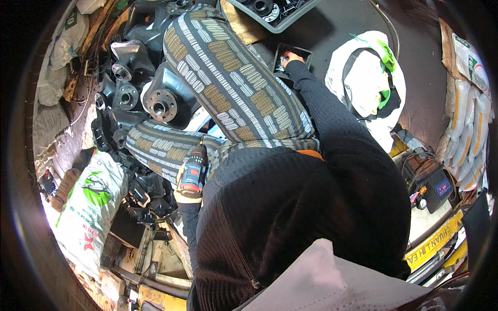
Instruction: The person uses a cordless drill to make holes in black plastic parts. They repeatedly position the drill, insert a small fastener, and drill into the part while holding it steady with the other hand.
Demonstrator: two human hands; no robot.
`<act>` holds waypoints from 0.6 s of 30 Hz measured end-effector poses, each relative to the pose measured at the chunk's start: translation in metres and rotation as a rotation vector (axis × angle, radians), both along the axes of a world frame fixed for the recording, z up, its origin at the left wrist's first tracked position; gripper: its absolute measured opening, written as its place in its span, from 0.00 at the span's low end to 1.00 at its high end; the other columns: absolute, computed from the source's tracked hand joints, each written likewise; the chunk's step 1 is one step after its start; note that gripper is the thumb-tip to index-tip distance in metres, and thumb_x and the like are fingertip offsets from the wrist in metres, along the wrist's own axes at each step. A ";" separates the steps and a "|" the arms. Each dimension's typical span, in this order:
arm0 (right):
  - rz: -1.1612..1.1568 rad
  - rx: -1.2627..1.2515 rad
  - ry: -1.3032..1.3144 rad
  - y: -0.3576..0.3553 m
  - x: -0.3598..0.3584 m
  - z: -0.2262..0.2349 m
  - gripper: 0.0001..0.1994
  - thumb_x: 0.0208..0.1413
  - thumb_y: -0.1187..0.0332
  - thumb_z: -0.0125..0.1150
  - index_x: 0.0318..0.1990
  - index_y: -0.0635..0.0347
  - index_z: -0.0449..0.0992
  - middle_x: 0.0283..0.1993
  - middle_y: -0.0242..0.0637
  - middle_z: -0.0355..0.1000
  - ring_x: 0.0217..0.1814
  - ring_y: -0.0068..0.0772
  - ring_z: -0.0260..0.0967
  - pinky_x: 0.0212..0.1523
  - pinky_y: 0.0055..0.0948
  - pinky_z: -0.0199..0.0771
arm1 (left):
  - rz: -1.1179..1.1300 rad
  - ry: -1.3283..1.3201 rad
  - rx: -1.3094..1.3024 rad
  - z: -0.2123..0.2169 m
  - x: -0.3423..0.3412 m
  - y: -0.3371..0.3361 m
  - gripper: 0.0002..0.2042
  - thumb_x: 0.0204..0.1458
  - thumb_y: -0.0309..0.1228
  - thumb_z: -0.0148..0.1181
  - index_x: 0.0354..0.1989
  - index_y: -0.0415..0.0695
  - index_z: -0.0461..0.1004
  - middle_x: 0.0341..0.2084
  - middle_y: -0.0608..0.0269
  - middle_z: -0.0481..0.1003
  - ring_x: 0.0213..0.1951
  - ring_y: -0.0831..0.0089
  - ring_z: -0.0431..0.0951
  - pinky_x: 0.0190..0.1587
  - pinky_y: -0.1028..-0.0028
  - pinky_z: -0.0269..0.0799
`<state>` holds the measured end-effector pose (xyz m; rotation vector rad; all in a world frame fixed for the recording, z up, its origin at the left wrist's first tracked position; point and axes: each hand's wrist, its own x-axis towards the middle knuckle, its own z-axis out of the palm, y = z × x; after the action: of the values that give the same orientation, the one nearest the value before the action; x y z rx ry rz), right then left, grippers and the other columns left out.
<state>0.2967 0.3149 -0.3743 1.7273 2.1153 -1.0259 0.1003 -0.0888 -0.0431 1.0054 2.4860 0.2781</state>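
Near on the left, the left hand (pixel 188 193) grips a cordless drill (pixel 194 168) resting against the patterned trouser leg (pixel 166 147). Far right, the right hand (pixel 291 57) reaches into a small black tray (pixel 306 53); its grip cannot be told.

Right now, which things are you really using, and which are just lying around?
In use:
cordless drill in the left hand
small black tray under the right hand

Lying about:
white sack
white-and-green bag
black metal hubs

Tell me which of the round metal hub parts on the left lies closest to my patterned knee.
The hub flange with the rusty-brown face, right beside the upper knee; the greyer hubs lie farther left.
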 end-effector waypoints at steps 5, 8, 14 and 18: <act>-0.572 -0.511 0.391 -0.001 0.019 0.006 0.06 0.51 0.73 0.55 0.37 0.54 0.72 0.30 0.31 0.69 0.31 0.27 0.71 0.26 0.30 0.78 | 0.010 0.002 0.022 -0.003 0.000 -0.003 0.13 0.40 0.33 0.61 0.34 0.42 0.70 0.27 0.56 0.74 0.31 0.56 0.75 0.33 0.64 0.71; -0.824 -0.624 0.580 0.005 0.028 0.015 0.03 0.51 0.71 0.51 0.34 0.55 0.71 0.32 0.35 0.68 0.29 0.32 0.71 0.28 0.36 0.78 | 0.016 0.008 0.025 -0.003 0.001 -0.006 0.13 0.40 0.33 0.61 0.34 0.42 0.70 0.27 0.56 0.74 0.31 0.56 0.75 0.33 0.64 0.71; -1.062 -0.838 0.746 0.013 0.039 0.027 0.09 0.55 0.60 0.52 0.28 0.53 0.66 0.28 0.34 0.67 0.23 0.33 0.66 0.26 0.38 0.77 | 0.038 0.001 0.034 -0.003 0.004 -0.016 0.14 0.40 0.34 0.61 0.35 0.42 0.70 0.28 0.56 0.74 0.31 0.56 0.75 0.33 0.64 0.71; -0.947 -0.718 0.744 0.007 0.037 0.023 0.09 0.58 0.60 0.51 0.35 0.54 0.70 0.26 0.29 0.67 0.24 0.29 0.66 0.24 0.34 0.76 | 0.055 0.000 0.040 -0.004 0.006 -0.021 0.15 0.40 0.34 0.62 0.35 0.41 0.70 0.28 0.56 0.74 0.31 0.56 0.75 0.34 0.64 0.71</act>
<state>0.3339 0.3215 -0.3513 2.0664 0.7388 -2.5710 0.1065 -0.1100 -0.0469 0.9539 2.5205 0.3456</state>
